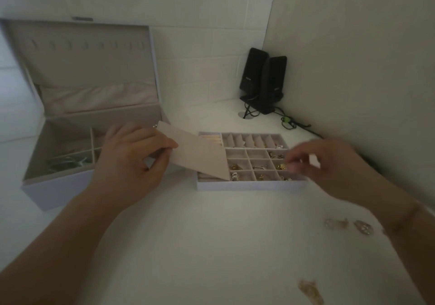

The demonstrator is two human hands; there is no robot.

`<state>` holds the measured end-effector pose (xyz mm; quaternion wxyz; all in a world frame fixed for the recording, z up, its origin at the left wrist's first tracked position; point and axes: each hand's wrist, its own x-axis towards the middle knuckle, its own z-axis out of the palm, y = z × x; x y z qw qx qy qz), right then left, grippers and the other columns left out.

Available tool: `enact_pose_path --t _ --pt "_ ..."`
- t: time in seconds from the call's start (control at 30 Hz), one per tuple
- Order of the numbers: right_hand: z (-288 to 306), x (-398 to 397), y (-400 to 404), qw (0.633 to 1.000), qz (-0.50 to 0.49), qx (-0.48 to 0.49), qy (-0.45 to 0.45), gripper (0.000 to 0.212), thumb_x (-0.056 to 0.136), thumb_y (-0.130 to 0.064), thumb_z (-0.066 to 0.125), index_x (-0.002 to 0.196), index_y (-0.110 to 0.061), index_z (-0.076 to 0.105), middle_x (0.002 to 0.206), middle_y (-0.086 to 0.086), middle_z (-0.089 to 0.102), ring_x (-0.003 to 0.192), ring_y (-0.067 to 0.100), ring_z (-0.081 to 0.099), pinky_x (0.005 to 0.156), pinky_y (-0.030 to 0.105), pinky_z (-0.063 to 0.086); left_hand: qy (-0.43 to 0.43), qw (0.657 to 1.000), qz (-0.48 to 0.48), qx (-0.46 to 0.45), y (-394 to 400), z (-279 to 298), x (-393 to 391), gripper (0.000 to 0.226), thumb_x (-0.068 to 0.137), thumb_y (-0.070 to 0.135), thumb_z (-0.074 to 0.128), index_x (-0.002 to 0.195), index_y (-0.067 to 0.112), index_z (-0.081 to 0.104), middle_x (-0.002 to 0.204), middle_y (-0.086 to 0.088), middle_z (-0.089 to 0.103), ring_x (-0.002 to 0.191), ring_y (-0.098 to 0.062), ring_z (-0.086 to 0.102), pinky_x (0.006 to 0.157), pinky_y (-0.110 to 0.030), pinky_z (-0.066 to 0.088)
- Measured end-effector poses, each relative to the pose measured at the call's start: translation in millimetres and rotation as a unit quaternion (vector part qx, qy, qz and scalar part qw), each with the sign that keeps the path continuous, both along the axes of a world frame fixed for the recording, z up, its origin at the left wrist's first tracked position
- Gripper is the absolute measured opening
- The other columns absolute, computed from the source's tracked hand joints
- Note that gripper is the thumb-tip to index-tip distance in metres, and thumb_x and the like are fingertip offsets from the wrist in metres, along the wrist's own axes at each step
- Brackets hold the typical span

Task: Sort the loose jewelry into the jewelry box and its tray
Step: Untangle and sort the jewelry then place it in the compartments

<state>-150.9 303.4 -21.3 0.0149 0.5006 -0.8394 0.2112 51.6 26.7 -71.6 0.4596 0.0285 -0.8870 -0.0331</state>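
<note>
Tray (pixel 251 185) mostly filled; 3 pieces (pixel 336 223) wait on the table (pixel 211 246). Left hand (pixel 131 161) grips a card (pixel 197 156); right hand (pixel 322 163) perhaps pinches something, too blurred to tell.

One head-worn view looks forward and down (wide-angle) over the white table (pixel 211 234).

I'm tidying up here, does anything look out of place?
A few jewelry pieces lie loose on the table, outside the tray. The left hand holds a flat panel tilted over the tray.

Home desk corner: black speakers (pixel 263 81), cable hole (pixel 244 114), white walls (pixel 353 45).
</note>
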Motion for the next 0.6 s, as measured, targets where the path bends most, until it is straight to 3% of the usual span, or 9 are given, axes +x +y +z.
enact_pose_path --t 0.1,0.23,0.33,0.43,0.6 --pt "5 -27 -46 0.997 -0.037 -0.034 -0.055 0.007 0.084 -0.021 0.069 0.086 -0.028 0.070 0.075 -0.017 0.065 0.067 -0.008 0.058 0.060 0.000 0.038 0.000 1.000 0.001 -0.002 0 2 0 0.011 0.080 0.010 0.066 0.083 0.012 0.076 0.086 -0.001 0.073 0.078 -0.027 0.063 0.075 -0.036 0.038" --pt "-10 -56 -95 0.992 -0.096 0.005 -0.077 0.004 0.083 -0.022 0.070 0.086 -0.021 0.073 0.076 -0.008 0.067 0.068 -0.002 0.058 0.068 0.015 0.047 -0.002 1.000 0.003 -0.004 1 3 1 0.011 0.080 0.010 0.066 0.083 0.013 0.076 0.085 0.000 0.073 0.078 -0.029 0.065 0.074 -0.039 0.041" --pt "-18 -58 -113 0.985 -0.092 -0.018 -0.148 0.005 0.083 -0.016 0.070 0.086 -0.017 0.074 0.077 -0.005 0.069 0.071 0.002 0.060 0.062 0.011 0.044 -0.002 1.000 0.000 -0.004 0 3 1 0.011 0.079 0.009 0.066 0.083 0.013 0.076 0.085 0.000 0.073 0.078 -0.029 0.066 0.073 -0.040 0.042" --pt "-21 -52 -126 0.986 -0.076 -0.024 -0.145 0.007 0.083 -0.018 0.070 0.088 -0.015 0.075 0.074 -0.008 0.066 0.069 -0.001 0.058 0.054 0.006 0.037 -0.002 1.000 -0.001 -0.002 0 3 1 0.011 0.079 0.009 0.066 0.083 0.013 0.076 0.085 0.000 0.073 0.078 -0.028 0.066 0.073 -0.041 0.043" --pt "-28 -51 -136 0.985 -0.095 -0.010 -0.144 0.015 0.086 -0.025 0.066 0.084 -0.014 0.076 0.078 -0.003 0.070 0.072 0.000 0.058 0.062 0.012 0.039 -0.003 1.000 -0.004 0.002 0 3 1 0.012 0.080 0.010 0.065 0.083 0.013 0.076 0.085 0.000 0.073 0.079 -0.029 0.067 0.072 -0.046 0.046"
